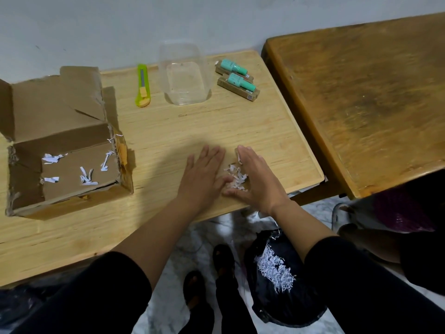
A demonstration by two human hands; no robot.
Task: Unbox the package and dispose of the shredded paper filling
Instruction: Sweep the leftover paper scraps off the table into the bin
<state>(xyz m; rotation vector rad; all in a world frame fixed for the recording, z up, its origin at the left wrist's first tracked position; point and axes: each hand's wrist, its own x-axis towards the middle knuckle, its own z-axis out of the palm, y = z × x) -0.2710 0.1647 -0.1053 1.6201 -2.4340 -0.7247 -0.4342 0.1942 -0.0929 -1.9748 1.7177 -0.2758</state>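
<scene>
An open cardboard box [72, 131] lies at the left of the light wooden table [168, 131], with a few white paper shreds [86, 178] left on its bottom. A small heap of shredded paper [237, 178] lies on the table near its front edge. My left hand [204, 172] lies flat on the table just left of the heap. Flat on the heap's right side rests my right hand [256, 179], its fingers touching the shreds. Below the table edge, a black bin bag [277, 295] on the floor holds a pile of white shreds [274, 268].
A green utility knife [142, 86], a clear plastic container [184, 75] and two teal bottles on brown boxes [238, 79] lie along the table's back. A darker wooden table [366, 97] stands at the right. My feet in sandals [207, 273] are beside the bag.
</scene>
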